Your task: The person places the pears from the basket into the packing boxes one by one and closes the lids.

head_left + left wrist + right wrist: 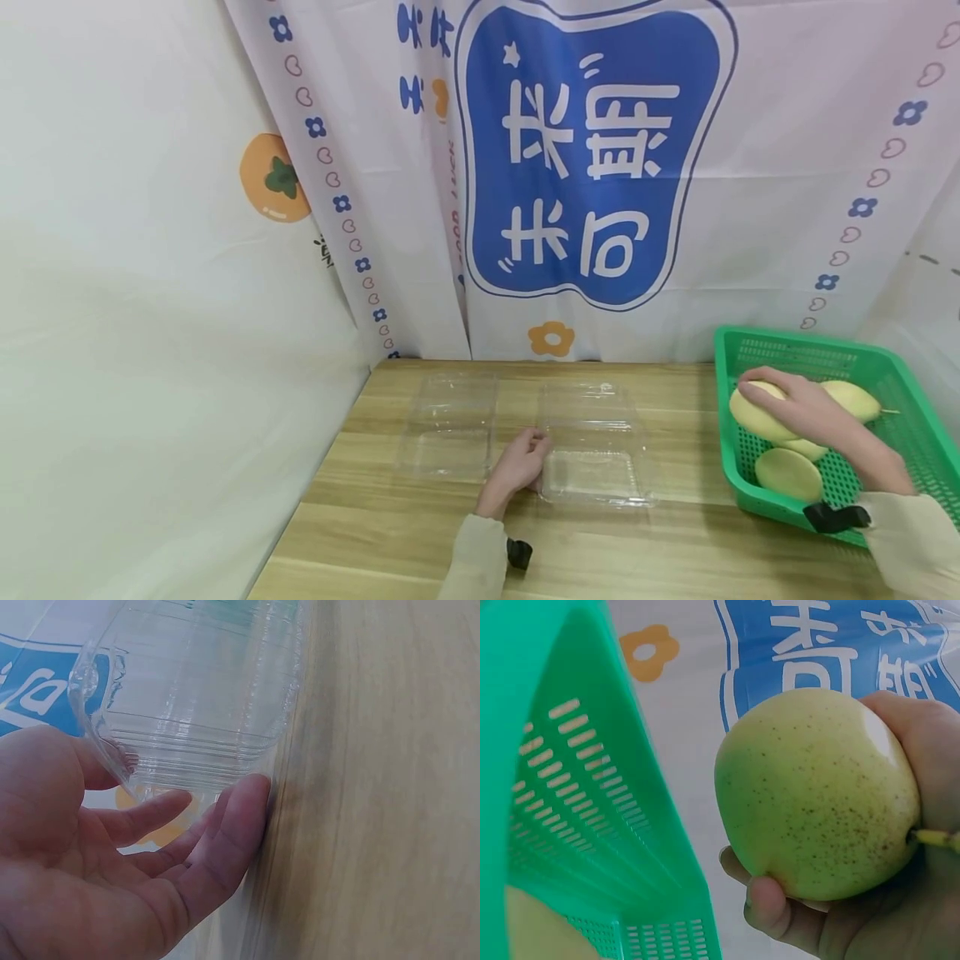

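My left hand [525, 462] lies at the left edge of a clear plastic clamshell box [596, 454] on the wooden table [390, 533]. In the left wrist view the thumb sits on the box [202, 690] rim and the fingers [232, 817] press against its side, pinching the edge. My right hand [798, 408] reaches into the green basket [731, 350] and grips a yellow-green pear [753, 412]. The right wrist view shows that speckled pear [817, 795] wrapped by fingers and thumb, beside the basket [577, 787] wall.
A second clear box [450, 425] lies open to the left of the first. Three more pears [787, 473] lie in the basket at the table's right edge. A printed cloth backdrop [592, 150] hangs behind the table.
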`<state>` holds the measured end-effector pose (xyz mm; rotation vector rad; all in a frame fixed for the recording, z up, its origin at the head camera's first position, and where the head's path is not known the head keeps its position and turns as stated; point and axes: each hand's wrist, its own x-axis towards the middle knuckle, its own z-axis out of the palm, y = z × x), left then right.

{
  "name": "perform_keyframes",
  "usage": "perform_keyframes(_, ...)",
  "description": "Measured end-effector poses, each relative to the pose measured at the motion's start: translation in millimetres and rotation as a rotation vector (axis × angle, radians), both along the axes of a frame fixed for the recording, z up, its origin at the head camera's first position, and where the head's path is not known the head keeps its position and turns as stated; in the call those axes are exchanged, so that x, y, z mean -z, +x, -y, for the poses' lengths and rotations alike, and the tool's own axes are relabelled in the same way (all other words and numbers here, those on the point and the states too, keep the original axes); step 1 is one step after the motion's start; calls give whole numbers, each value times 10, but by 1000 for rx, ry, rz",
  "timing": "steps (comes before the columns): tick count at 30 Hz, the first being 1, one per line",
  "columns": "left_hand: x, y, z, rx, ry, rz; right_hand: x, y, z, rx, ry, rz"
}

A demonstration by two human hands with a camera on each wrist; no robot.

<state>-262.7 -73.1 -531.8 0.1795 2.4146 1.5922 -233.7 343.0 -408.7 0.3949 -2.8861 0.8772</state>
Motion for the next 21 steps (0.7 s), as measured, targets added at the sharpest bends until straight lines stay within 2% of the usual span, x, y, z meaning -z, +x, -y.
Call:
perform_keyframes(14, -30, 17, -6, 11, -4, -5, 84, 77, 306, 24, -36, -7)
perform_keyframes(21, -24, 21, -6, -1, -18, -7, 115, 90, 518, 11, -72, -47)
